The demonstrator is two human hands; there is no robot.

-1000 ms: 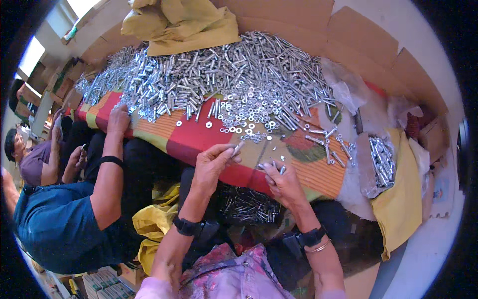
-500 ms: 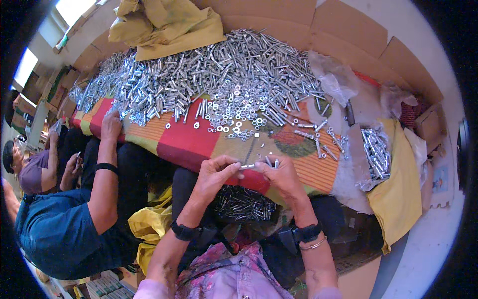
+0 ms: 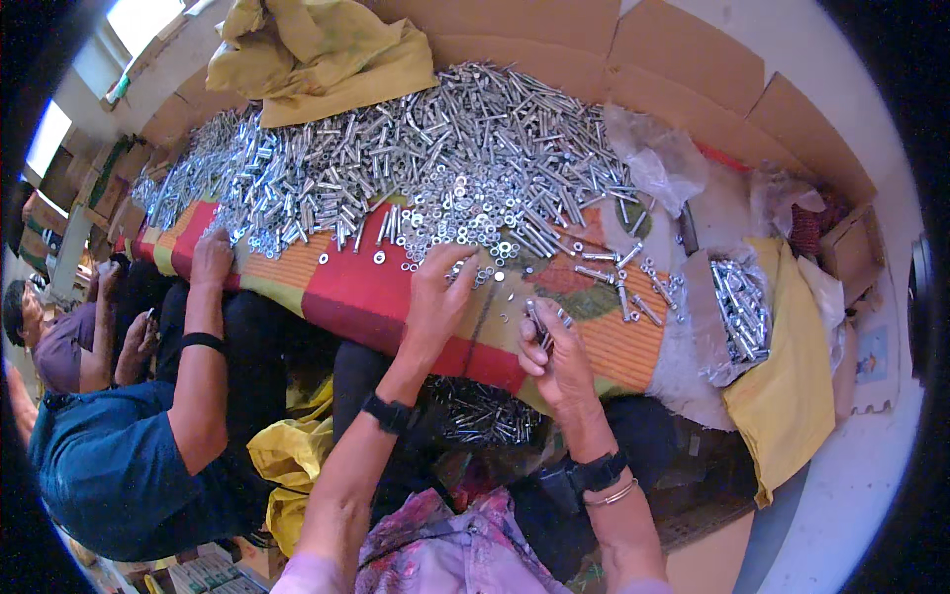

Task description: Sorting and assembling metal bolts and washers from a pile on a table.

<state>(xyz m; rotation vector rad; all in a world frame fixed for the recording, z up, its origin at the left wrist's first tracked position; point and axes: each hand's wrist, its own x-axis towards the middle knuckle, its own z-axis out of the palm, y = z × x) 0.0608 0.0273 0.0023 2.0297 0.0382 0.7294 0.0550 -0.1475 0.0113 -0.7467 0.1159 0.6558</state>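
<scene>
Both forearms come up from the lower edge, bare, each with a dark band at the wrist; the right wrist also has a thin bangle. The left arm is stretched further forward. The left hand (image 3: 437, 297) lies palm down, its fingers bent and its fingertips (image 3: 457, 259) pointing forward and touching down. The right hand (image 3: 562, 358) is nearer to the body, its back turned up, its fingers curled inward into a loose grip with the thumb on the left side. The two hands are apart, not touching.

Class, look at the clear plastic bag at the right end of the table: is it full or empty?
Partly filled. The bag lies open on the yellow cloth, and a heap of metal bolts shows through it; how deep the heap goes cannot be told.
</scene>
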